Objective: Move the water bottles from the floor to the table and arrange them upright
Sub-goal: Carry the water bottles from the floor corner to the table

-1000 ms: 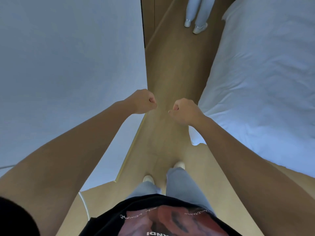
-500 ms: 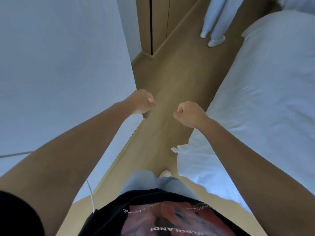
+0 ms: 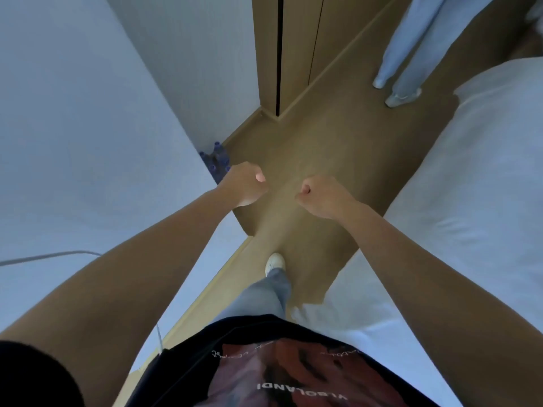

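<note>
Both my hands are clenched into empty fists out in front of me: left hand [image 3: 242, 183], right hand [image 3: 324, 196], neither holding anything. Half a second ago the wall corner blocked the floor behind it; now, as I've stepped forward, the water bottles [image 3: 216, 161] have come into view, a cluster of blue caps on the floor [image 3: 338, 148] in the nook just beyond my left hand. So I judge the pickup is close but not begun. My left hand and the wall edge cover part of the cluster, so I cannot count the bottles. No surface shows anywhere, only the bed [image 3: 470, 201] at right.
</note>
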